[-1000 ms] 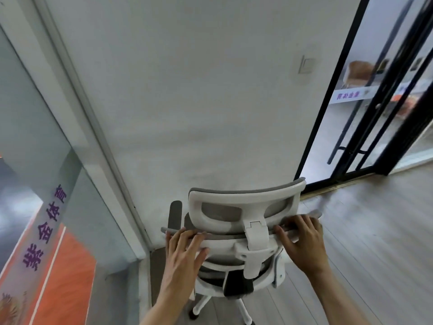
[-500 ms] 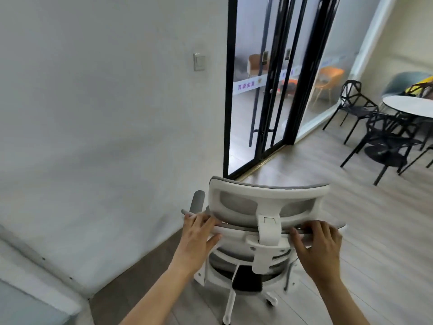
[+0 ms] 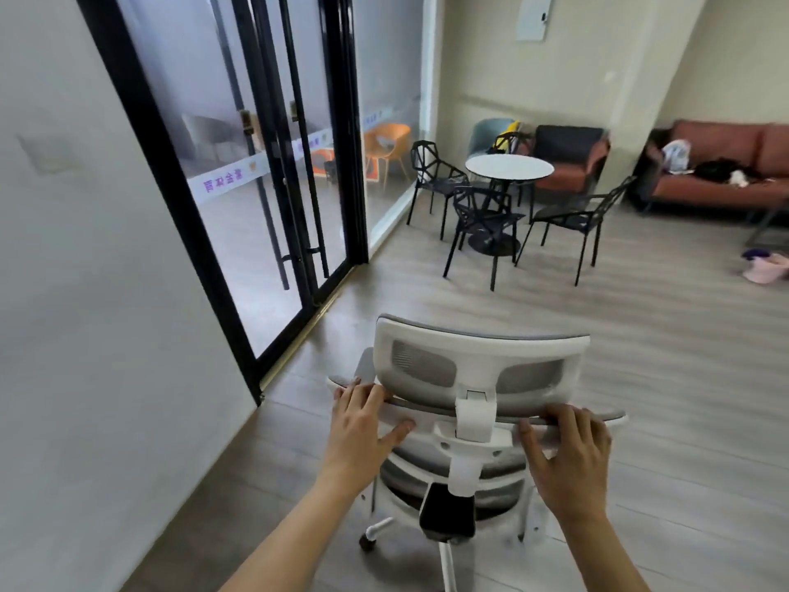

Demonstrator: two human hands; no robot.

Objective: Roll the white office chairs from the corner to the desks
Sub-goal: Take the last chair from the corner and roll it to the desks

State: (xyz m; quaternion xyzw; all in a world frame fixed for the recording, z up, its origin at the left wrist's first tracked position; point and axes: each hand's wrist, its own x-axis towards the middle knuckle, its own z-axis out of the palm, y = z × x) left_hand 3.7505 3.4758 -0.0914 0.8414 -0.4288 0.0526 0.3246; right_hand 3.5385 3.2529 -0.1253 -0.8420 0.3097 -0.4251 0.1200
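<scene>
A white office chair [image 3: 478, 369] with grey mesh stands right in front of me, its back toward me and its headrest on top. My left hand [image 3: 363, 425] grips the left end of the backrest's top edge. My right hand [image 3: 568, 455] grips the right end of the same edge. The wheeled white base [image 3: 375, 531] shows below on the wooden floor; most of the seat is hidden behind the backrest.
A white wall [image 3: 85, 314] runs along the left, then black-framed glass doors [image 3: 273, 185]. Ahead stand a round white table [image 3: 509, 167] with black wire chairs [image 3: 482, 224] around it. A rust sofa [image 3: 721, 164] lines the far right wall. Pink items [image 3: 764, 267] lie on the floor.
The chair and my view have swung right, away from the corner and wall toward the open room. Both hands keep the same hold on the backrest.
</scene>
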